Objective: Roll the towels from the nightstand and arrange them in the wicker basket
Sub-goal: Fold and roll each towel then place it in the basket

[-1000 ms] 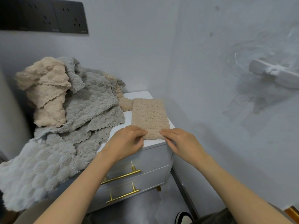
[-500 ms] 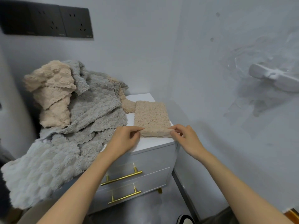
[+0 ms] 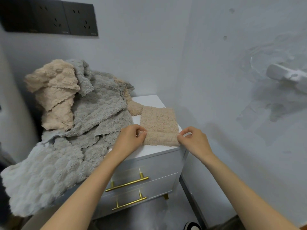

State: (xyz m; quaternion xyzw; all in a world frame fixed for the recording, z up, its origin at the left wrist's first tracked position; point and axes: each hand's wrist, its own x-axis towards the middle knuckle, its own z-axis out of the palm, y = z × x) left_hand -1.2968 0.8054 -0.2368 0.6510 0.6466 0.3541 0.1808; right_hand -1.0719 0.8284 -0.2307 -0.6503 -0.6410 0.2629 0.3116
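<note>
Beige towel (image 3: pixel 158 120) looks soft and floppy; left hand (image 3: pixel 131 140) pinches its rolled near edge at 7 o'clock, right hand (image 3: pixel 194 141) at 5 o'clock; best held at both ends.

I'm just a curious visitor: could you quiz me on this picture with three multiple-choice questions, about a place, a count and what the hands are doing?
1. Where does the beige towel lie?
A. on the floor
B. on top of the white nightstand
C. in a basket

2. How many gold handles show on its drawers?
A. one
B. two
C. four

3. What are the left hand and right hand doing?
A. both pinch the towel's near edge
B. only one touches it
C. both hang free

Answers: 1 B, it lies flat on the top; 2 B, one bar per drawer; 3 A, each hand pinches an end of the rolled-over edge.
</note>
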